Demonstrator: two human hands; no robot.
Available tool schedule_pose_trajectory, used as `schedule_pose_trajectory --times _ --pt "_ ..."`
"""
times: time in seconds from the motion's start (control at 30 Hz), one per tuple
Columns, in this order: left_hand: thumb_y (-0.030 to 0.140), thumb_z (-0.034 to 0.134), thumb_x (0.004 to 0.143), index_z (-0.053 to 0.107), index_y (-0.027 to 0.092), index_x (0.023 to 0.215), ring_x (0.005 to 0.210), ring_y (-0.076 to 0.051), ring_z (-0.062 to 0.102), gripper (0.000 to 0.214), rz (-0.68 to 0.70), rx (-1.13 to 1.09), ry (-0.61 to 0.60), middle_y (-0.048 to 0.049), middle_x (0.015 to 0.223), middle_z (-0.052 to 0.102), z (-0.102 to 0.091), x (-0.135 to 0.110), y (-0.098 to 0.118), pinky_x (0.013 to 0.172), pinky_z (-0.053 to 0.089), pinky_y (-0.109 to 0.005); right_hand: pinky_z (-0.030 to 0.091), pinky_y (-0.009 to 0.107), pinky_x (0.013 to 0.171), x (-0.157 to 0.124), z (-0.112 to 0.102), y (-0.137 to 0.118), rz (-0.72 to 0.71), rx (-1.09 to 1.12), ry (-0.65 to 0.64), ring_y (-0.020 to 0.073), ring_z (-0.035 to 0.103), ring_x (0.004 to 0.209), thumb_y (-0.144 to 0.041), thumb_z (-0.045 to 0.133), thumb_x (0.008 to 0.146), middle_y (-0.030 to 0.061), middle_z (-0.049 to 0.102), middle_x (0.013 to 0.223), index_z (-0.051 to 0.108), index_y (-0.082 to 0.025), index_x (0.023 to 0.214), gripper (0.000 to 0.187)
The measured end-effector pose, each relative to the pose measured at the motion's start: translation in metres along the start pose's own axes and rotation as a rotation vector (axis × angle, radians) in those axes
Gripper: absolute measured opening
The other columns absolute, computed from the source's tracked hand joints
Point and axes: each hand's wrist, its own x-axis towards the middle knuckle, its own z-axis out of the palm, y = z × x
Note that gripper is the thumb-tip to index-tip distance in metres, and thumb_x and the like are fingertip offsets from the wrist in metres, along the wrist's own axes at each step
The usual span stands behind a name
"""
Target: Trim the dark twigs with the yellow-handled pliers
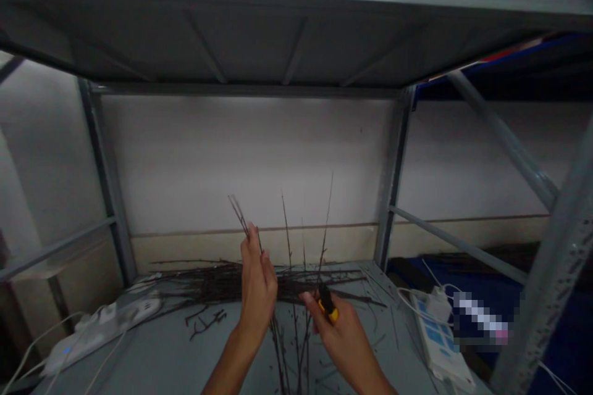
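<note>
My left hand (259, 287) is raised over the shelf with its fingers closed around a few thin dark twigs (238, 213), whose tips rise above the fingertips. To the right, my right hand (336, 324) grips a yellow-and-black handled tool (328, 303); its working end is hard to make out. Between and beside the hands, several long thin twigs (287, 228) stand upright, their lower parts running down toward me. Behind the hands lies a heap of dark twigs (217, 284) across the shelf.
Short twig pieces (204, 323) lie on the grey metal shelf (152, 361). White power strips with cables stand at the left (102, 333) and right (440, 342). Metal posts (393, 179) and an upper shelf (259, 43) frame the space, with a wall (250, 154) behind.
</note>
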Motion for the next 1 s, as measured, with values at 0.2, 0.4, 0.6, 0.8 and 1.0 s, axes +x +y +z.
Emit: schedule_pose_trajectory --times 0.2,0.4,0.6,0.8,1.0 --pt "0.035 0.056 0.097 0.079 0.021 0.105 0.106 -0.024 0.061 0.027 -0.066 -0.012 -0.207 -0.0101 0.11 0.064 0.018 -0.007 0.008 0.091 0.048 -0.034 0.046 0.03 0.074 -0.008 0.003 -0.005 -0.149 -0.094 -0.035 0.0213 0.063 0.078 -0.043 0.048 0.099 0.0062 0.068 0.083 0.063 -0.02 0.082 0.032" --pt "0.042 0.072 0.086 0.079 0.016 0.076 0.074 -0.02 0.062 0.029 -0.256 -0.28 -0.441 -0.0066 0.078 0.073 0.024 -0.01 0.017 0.069 0.046 -0.028 0.046 0.032 0.074 -0.009 0.006 -0.003 -0.135 -0.158 -0.064 0.0224 0.064 0.076 -0.037 0.05 0.098 0.0067 0.068 0.081 0.063 -0.019 0.081 0.028" --pt "0.044 0.071 0.087 0.08 0.016 0.078 0.07 -0.019 0.062 0.031 -0.307 -0.287 -0.5 -0.0064 0.075 0.076 0.021 -0.011 0.022 0.067 0.045 -0.027 0.046 0.031 0.073 -0.011 -0.004 -0.001 -0.049 -0.202 -0.135 0.0239 0.066 0.079 -0.041 0.056 0.094 0.0068 0.072 0.083 0.068 -0.018 0.086 0.026" --pt "0.045 0.071 0.086 0.078 0.016 0.075 0.067 -0.017 0.057 0.032 -0.329 -0.255 -0.398 -0.004 0.071 0.072 0.019 -0.008 0.017 0.065 0.041 -0.026 0.046 0.034 0.073 0.009 -0.061 0.003 -0.122 -0.548 -0.071 0.0268 0.068 0.082 -0.044 0.057 0.094 0.0102 0.074 0.091 0.066 -0.02 0.091 0.026" --pt "0.045 0.072 0.085 0.08 0.016 0.076 0.067 -0.018 0.058 0.031 -0.326 -0.275 -0.421 -0.0057 0.072 0.074 0.018 -0.014 0.021 0.065 0.042 -0.027 0.042 0.032 0.071 0.045 -0.098 -0.024 -0.323 -0.973 0.024 0.0248 0.064 0.083 -0.034 0.061 0.092 0.009 0.07 0.09 0.06 -0.021 0.088 0.014"
